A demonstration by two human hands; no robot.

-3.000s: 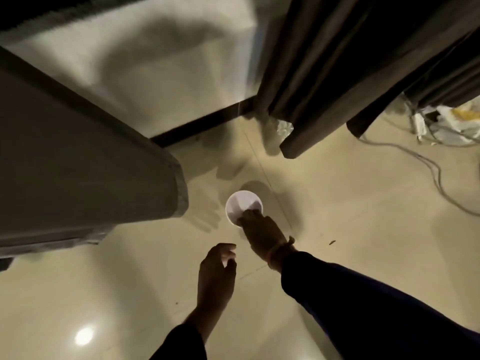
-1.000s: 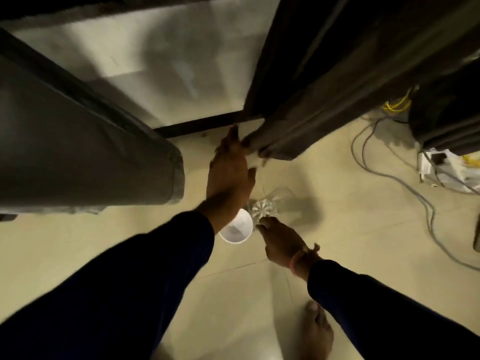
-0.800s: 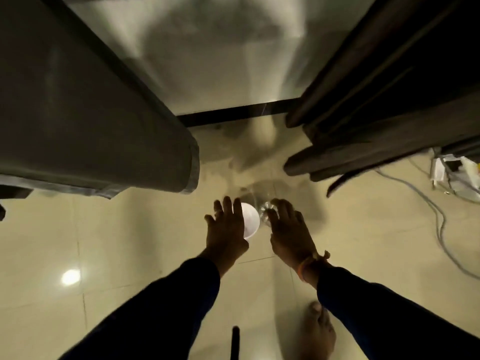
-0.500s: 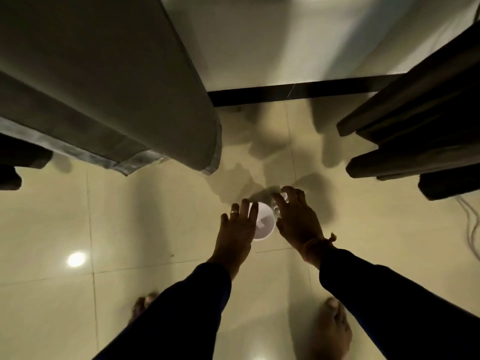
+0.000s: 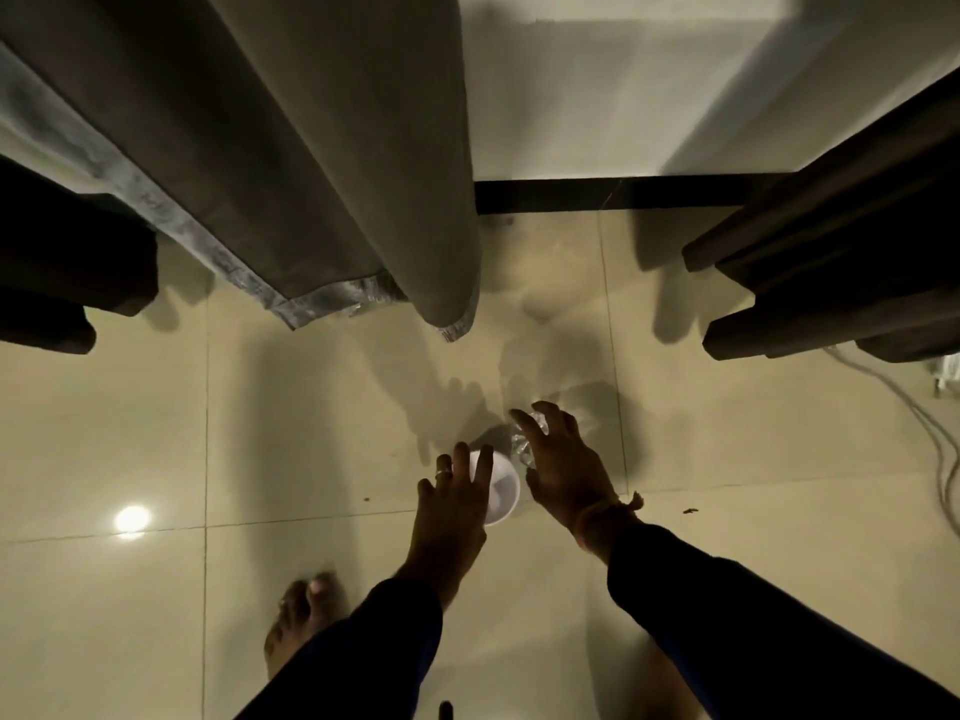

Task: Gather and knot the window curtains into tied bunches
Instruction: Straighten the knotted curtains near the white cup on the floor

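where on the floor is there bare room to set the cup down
Bare tile lies left of the left hand, out past the light's reflection, and right of the right hand up to the cable. It is crowded around the white cup and under the curtain hems.

On the floor (image 5: 156,433) we see a cup (image 5: 501,491) just left of a plastic bottle (image 5: 524,444). One curtain (image 5: 322,174) hangs behind them to the left, another curtain (image 5: 857,262) to the right, with cables (image 5: 930,433) beneath it.

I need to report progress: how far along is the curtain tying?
Nothing tied yet: the grey curtain and dark curtain hang loose. The left hand is over a white cup; the right hand touches crumpled clear plastic. All gathering and knotting remains.
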